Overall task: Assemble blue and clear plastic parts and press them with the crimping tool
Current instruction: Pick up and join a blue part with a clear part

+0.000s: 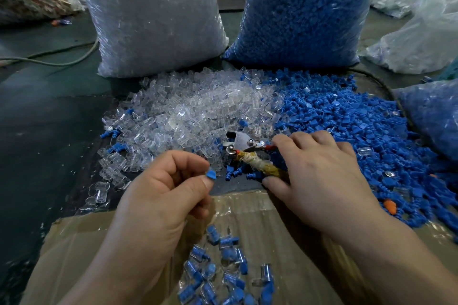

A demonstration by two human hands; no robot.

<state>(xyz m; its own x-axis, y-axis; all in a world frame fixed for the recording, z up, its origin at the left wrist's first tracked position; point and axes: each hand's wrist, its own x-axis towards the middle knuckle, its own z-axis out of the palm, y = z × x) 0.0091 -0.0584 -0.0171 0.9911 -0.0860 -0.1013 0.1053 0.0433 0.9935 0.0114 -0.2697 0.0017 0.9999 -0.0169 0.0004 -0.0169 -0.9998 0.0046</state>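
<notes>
1. Your left hand (161, 193) pinches a small blue part (211, 175) between thumb and forefinger, with the other fingers curled in. The part sits just at 7 o'clock of the tool's head.
2. Your right hand (319, 168) wraps its fingers and thumb around the handles of the crimping tool (241, 145). The tool's metal head points to 10 o'clock and rests on loose parts.
3. A heap of clear parts (188, 109) lies at 11 o'clock of the tool and a heap of blue parts (347, 126) at 2 o'clock. Both crowd against the tool's head.
4. Behind the heaps, at 12 o'clock, a clear sack (153, 20) and a blue sack (302, 12) stand side by side.
5. At 6 o'clock, under your wrists, a cardboard sheet (247, 205) carries a cluster of joined pieces (223, 267).
6. A pale cable (62, 57) trails across the floor at 10 o'clock.
</notes>
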